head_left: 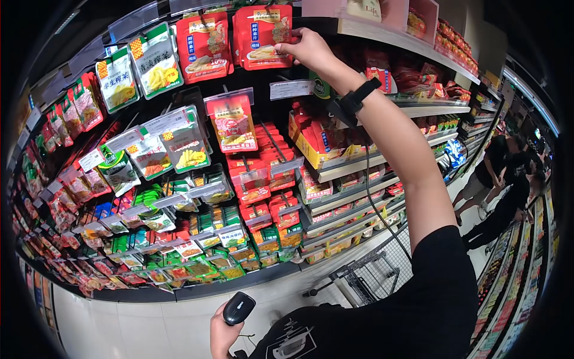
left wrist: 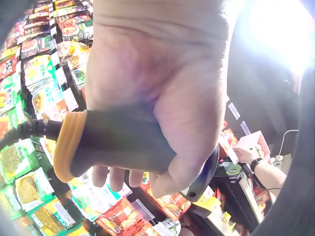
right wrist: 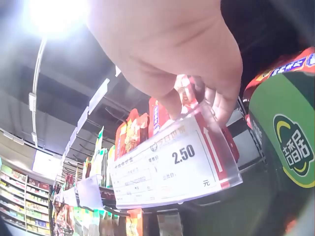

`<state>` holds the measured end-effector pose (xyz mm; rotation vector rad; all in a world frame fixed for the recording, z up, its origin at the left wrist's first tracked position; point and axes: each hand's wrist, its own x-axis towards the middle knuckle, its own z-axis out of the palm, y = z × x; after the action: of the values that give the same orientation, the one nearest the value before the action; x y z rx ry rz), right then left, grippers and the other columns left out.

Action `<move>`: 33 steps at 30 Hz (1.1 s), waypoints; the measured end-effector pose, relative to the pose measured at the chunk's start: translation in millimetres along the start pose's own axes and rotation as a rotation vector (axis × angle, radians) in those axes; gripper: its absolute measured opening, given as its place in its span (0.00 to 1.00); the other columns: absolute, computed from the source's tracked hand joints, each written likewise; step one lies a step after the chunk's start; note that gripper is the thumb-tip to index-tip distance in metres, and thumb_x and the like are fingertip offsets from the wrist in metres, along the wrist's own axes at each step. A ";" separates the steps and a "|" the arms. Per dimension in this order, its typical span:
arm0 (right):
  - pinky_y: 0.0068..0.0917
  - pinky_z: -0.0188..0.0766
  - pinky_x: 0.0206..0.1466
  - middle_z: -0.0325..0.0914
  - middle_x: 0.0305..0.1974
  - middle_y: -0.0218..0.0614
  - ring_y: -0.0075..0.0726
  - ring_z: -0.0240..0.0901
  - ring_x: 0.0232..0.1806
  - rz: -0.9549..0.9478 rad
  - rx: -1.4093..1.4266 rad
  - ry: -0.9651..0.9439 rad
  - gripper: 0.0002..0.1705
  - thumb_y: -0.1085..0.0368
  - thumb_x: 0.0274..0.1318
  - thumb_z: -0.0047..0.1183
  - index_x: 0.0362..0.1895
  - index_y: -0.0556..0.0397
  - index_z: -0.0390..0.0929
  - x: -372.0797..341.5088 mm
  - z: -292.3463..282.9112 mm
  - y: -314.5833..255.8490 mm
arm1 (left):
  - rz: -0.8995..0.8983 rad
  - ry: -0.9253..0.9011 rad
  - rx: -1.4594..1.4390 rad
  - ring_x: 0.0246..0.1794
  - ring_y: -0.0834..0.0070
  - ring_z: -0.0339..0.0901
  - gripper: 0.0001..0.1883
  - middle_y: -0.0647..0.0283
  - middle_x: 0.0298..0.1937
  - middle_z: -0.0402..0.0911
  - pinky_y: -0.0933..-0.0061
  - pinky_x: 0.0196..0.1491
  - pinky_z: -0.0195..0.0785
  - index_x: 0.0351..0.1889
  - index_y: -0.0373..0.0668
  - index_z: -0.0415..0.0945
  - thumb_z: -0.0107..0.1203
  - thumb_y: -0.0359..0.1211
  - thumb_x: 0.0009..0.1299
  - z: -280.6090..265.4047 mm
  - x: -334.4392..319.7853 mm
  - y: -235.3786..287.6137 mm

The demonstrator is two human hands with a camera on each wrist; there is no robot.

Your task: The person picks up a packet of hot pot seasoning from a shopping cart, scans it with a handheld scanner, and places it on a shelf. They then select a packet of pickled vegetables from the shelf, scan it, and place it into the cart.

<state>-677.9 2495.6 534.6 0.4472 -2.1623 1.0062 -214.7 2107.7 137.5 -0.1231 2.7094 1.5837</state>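
High on the rack, my right hand (head_left: pixel 308 49) reaches a red pouch (head_left: pixel 263 33) of pickled vegetable that hangs from a hook. Fingers and thumb pinch its lower right edge, one digit lying across the front. In the right wrist view a price tag (right wrist: pixel 172 160) reading 2.50 covers part of that pouch. Low near my body, my left hand (head_left: pixel 221 334) grips a black corded barcode scanner (head_left: pixel 239 308). The left wrist view shows the fingers wrapped round the scanner's dark handle (left wrist: pixel 123 145), which has an orange band at the cord end.
Rows of hanging pouches (head_left: pixel 158 60) fill the rack to the left. Shelves with red packets (head_left: pixel 323 140) stand on the right, a green box (right wrist: pixel 283 130) close beside the right hand. A shopping cart (head_left: pixel 376 272) is below the arm. People (head_left: pixel 496 167) stand farther down the aisle.
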 end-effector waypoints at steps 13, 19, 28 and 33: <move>0.37 0.87 0.46 0.93 0.40 0.42 0.38 0.91 0.41 0.038 0.077 -0.061 0.18 0.56 0.68 0.70 0.47 0.61 0.88 -12.1 -10.9 2.4 | -0.011 0.011 0.008 0.53 0.56 0.92 0.21 0.50 0.58 0.91 0.65 0.56 0.82 0.51 0.35 0.90 0.70 0.20 0.57 2.6 -8.3 -2.9; 0.43 0.83 0.60 0.90 0.52 0.44 0.52 0.88 0.54 -0.354 -0.296 0.134 0.18 0.61 0.71 0.63 0.60 0.52 0.87 -56.3 -50.7 2.7 | -0.006 0.000 0.006 0.53 0.55 0.92 0.21 0.49 0.58 0.91 0.65 0.56 0.82 0.51 0.35 0.90 0.70 0.20 0.57 4.9 -11.8 -9.2; 0.47 0.77 0.65 0.88 0.53 0.41 0.55 0.82 0.57 -0.478 -0.541 0.057 0.11 0.68 0.68 0.60 0.50 0.54 0.88 -144.5 -107.6 26.1 | -0.028 -0.054 0.055 0.55 0.54 0.91 0.23 0.49 0.60 0.90 0.65 0.58 0.82 0.55 0.35 0.89 0.70 0.21 0.58 6.5 -11.9 -0.7; 0.48 0.75 0.69 0.88 0.59 0.41 0.53 0.82 0.64 -0.510 -0.580 0.007 0.15 0.67 0.69 0.59 0.57 0.53 0.88 -178.1 -108.8 43.7 | 0.012 -0.113 0.053 0.57 0.52 0.90 0.27 0.48 0.61 0.90 0.64 0.60 0.81 0.60 0.37 0.87 0.69 0.22 0.59 13.2 -2.9 3.6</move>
<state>-529.6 2610.2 432.8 0.6537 -2.0537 0.0914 -212.6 2121.2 134.3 -0.0170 2.6685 1.4719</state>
